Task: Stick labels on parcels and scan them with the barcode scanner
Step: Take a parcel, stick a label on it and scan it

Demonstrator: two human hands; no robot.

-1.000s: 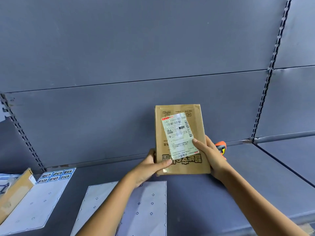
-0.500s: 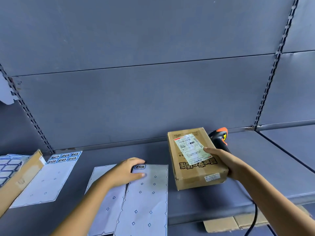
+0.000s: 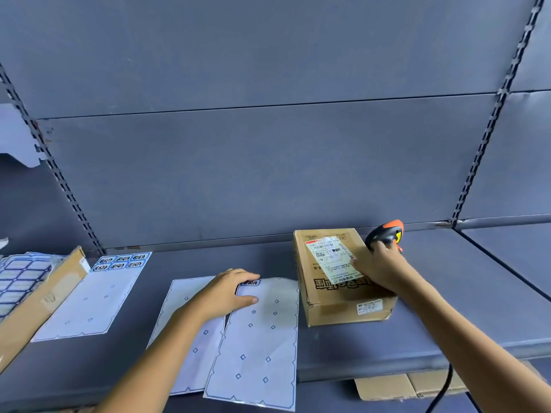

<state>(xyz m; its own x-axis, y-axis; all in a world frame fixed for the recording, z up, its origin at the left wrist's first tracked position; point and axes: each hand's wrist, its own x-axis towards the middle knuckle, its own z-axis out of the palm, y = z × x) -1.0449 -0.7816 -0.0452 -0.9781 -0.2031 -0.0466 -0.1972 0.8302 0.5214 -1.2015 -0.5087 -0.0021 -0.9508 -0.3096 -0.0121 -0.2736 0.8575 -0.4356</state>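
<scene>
A brown cardboard parcel (image 3: 337, 296) lies flat on the grey shelf (image 3: 447, 323), with a white shipping label (image 3: 329, 257) on its top face. My right hand (image 3: 380, 271) holds the parcel at its right edge, the thumb lying on the label. Just behind that hand stands the black and orange barcode scanner (image 3: 387, 232). My left hand (image 3: 225, 295) rests flat on a white sticker backing sheet (image 3: 259, 347), fingers beside one blue-bordered sticker (image 3: 250, 283) at the sheet's top.
A second backing sheet (image 3: 179, 311) lies under my left forearm. Further left is a sheet (image 3: 89, 302) with several blue stickers (image 3: 120, 261) along its top. An open cardboard box (image 3: 41, 302) with sticker sheets sits at far left. The scanner cable (image 3: 444, 386) hangs below the shelf edge.
The parcel came down from upright in both hands to flat on the shelf. My left hand let go and moved left onto the backing sheet.
</scene>
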